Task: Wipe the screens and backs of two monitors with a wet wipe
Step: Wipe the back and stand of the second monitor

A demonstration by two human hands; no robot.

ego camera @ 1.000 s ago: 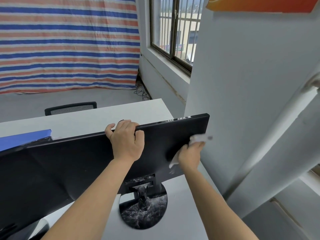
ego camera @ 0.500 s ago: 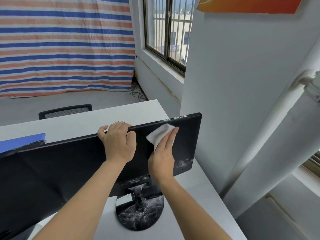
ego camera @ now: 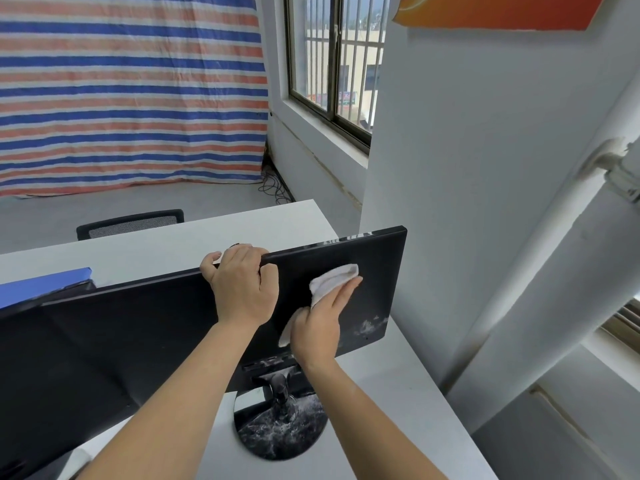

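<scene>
A black monitor [ego camera: 138, 341] is seen from behind across the centre and lower left of the frame, standing on a white desk [ego camera: 398, 393] on a round, smeared base [ego camera: 280, 434] at the lower centre. Its top edge is gripped at mid-frame by the left hand [ego camera: 242, 289], the fingers curled over it. Just to the right, a white wet wipe [ego camera: 332, 275] is pressed flat against the monitor's back by the right hand [ego camera: 318, 327], its fingers laid straight over the cloth. The two hands are kept close but apart. White smears are seen near the panel's lower right corner. A striped tarp [ego camera: 131, 91] is hung at the upper left.
</scene>
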